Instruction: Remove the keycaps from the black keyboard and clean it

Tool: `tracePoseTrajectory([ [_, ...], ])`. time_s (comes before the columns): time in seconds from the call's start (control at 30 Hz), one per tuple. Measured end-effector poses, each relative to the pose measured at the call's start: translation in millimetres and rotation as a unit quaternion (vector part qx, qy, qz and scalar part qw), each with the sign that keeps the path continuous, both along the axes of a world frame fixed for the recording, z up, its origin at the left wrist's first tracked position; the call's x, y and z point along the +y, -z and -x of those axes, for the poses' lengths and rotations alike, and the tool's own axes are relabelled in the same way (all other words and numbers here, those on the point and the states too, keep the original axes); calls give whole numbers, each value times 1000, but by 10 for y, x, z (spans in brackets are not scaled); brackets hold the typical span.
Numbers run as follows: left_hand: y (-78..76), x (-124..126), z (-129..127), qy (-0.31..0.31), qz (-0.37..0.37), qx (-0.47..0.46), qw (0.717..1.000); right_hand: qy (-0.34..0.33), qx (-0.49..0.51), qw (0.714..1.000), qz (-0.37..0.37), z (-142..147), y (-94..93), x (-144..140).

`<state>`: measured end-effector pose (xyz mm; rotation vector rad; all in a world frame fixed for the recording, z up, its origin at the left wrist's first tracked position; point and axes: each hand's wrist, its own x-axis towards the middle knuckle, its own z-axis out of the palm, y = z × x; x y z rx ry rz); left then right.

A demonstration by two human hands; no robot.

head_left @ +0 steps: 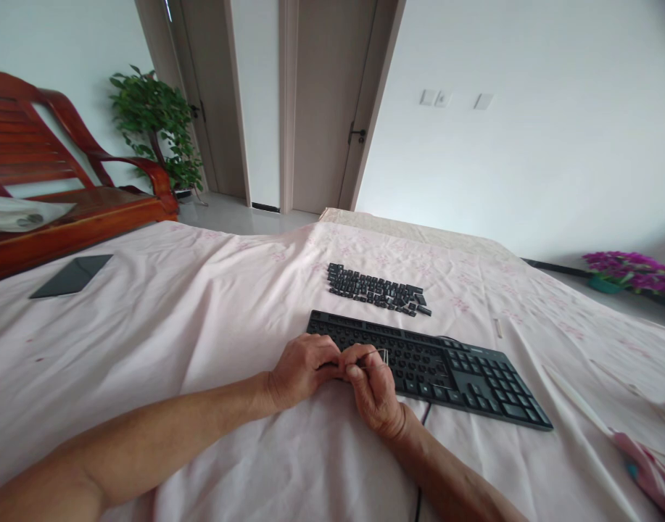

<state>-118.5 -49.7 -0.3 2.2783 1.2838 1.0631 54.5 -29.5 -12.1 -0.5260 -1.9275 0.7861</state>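
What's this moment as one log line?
right hand: holding wire tool at keyboard | left hand: alongside, grip unclear | loose keycaps: on cloth beyond keyboard

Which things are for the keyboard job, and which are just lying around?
Looks like part of the job:
keyboard
loose black keys
thin wire tool in the right hand

Seem just lying around:
flat dark slab
whitish bag on the wooden bench
purple flowers

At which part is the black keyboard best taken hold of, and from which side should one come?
Probably the short outer edge of its number-pad end, coming from the right. The keyboard lies flat and that end is uncovered, whereas the left hand and right hand hide part of its left half.
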Motion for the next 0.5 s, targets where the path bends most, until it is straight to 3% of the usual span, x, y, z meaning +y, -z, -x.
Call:
tracePoseTrajectory([
  [0.33,31,64,10,39,64,-129,989,24,34,999,16,11,-14,-2],
  [0.5,41,69,64,40,54,-130,989,37,20,999,34,-6,-56,-18],
])
